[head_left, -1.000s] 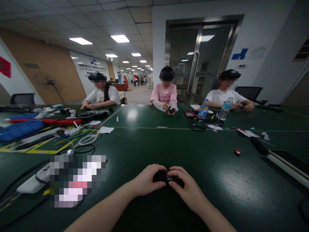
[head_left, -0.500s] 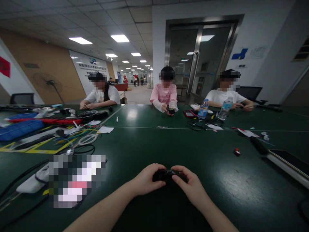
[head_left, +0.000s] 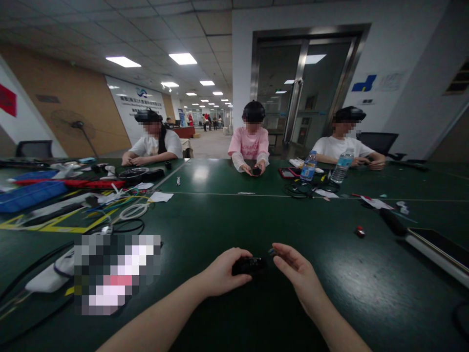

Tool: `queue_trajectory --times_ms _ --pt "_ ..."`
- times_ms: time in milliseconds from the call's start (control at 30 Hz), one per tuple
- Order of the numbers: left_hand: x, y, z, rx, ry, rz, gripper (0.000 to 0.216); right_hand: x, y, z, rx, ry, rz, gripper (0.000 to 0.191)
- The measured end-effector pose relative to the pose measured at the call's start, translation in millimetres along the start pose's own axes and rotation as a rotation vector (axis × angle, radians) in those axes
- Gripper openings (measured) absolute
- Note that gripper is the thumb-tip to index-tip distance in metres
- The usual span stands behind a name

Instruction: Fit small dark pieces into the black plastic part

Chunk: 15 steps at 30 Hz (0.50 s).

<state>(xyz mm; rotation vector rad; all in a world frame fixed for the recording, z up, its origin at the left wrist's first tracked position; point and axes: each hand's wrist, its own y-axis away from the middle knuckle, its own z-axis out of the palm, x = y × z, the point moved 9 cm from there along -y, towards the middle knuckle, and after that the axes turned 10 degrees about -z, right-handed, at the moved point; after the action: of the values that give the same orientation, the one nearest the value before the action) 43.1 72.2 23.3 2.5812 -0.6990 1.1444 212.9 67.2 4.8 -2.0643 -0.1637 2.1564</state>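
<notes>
My left hand is closed around one end of a small, glossy black object with a rounded shape, low over the dark green table. Its exact kind does not show. Just to the right, my right hand is apart from the black object. Between its thumb and fingers it pinches a small piece with a bluish, metallic glint, too small to name.
A power strip and a pixelated item lie left, with cables and blue trays behind. Right are a small red object and a phone-like slab. Water bottles stand across the table, where three people sit.
My right hand has drawn away from the black object to the right, carrying the small piece. My left hand keeps its hold. The person opposite has spread their hands slightly.
</notes>
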Motion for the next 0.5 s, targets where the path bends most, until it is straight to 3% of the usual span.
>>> queue_trajectory --times_ms 500 --pt "1.6 1.3 -1.2 -0.023 0.033 -0.022 0.039 7.4 -1.1 -7.7 0.056 -0.047 0.029 0.041"
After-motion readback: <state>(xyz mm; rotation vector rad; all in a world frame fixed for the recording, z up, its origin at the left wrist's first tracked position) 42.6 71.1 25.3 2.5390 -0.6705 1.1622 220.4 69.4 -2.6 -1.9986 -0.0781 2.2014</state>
